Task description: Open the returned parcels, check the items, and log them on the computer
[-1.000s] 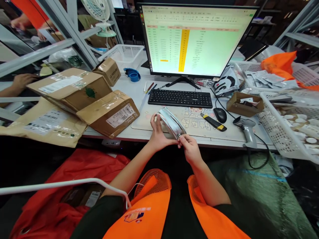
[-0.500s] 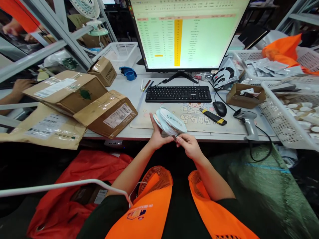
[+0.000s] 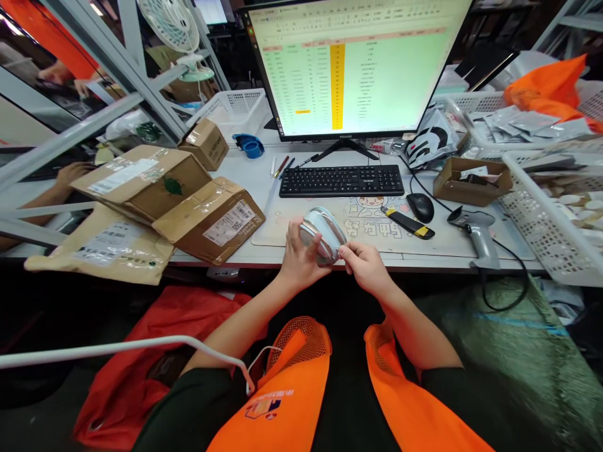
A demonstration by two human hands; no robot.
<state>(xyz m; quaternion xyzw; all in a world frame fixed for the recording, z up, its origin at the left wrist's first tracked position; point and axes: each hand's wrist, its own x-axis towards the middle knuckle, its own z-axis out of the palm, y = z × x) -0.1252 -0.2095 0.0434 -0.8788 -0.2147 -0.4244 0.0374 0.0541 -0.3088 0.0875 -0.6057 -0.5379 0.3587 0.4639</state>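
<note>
A small pale-blue zippered pouch with see-through panels is held up over the front edge of the desk, tilted on its side. My left hand wraps round its left and lower side, fingers curled over it. With thumb and finger, my right hand pinches the pouch's right edge by the zipper; the zipper pull itself is hidden by the fingertips. Behind the pouch lies a desk mat printed with a cartoon. A black keyboard and a yellow-and-black box cutter are close by.
Cardboard boxes and a kraft mailer crowd the left. A monitor stands behind the keyboard. To the right are a mouse, a barcode scanner with its cable, and white baskets. Another person's hand shows beyond the frame at left.
The pouch has been turned from its lettered face to a steeper, side-on tilt. My left hand's fingers have curled round it, and my right hand has shifted slightly up and right.
</note>
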